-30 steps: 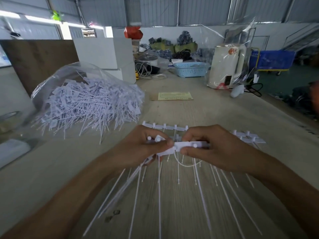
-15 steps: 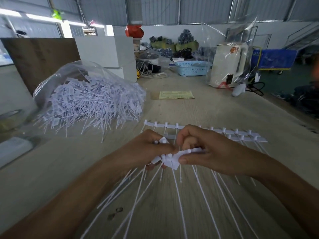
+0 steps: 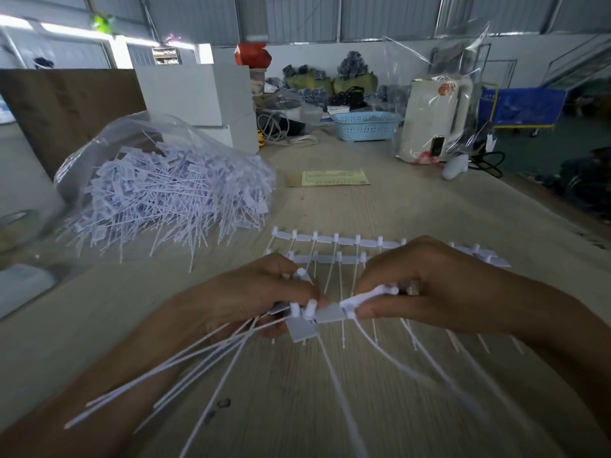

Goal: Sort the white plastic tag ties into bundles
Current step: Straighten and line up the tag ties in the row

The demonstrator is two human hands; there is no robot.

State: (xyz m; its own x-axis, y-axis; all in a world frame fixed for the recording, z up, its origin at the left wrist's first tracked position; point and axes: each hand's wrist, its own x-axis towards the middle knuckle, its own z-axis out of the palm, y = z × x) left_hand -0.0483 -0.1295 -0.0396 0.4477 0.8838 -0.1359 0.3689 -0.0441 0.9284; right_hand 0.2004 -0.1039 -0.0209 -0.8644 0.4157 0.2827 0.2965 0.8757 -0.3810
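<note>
My left hand (image 3: 251,295) grips a bunch of white tag ties (image 3: 299,320) by their flat heads, their thin tails fanning down to the lower left. My right hand (image 3: 426,292) pinches further tie heads (image 3: 370,297) of the same strip between thumb and fingers, a tail curving down below it. Behind both hands, two rows of joined ties (image 3: 334,241) lie flat on the wooden table (image 3: 429,219). A big loose heap of ties (image 3: 172,196) spills from a clear plastic bag at the left.
A yellow-green paper slip (image 3: 334,177) lies beyond the rows. Farther back stand white boxes (image 3: 198,94), a blue basket (image 3: 365,125) and a white appliance in plastic wrap (image 3: 433,120). A brown board (image 3: 66,107) leans at the far left. The table's right edge runs diagonally.
Both hands have dropped slightly toward me and folded the strip between them; the heads are bunched in my left hand and the tails now fan to the lower left.
</note>
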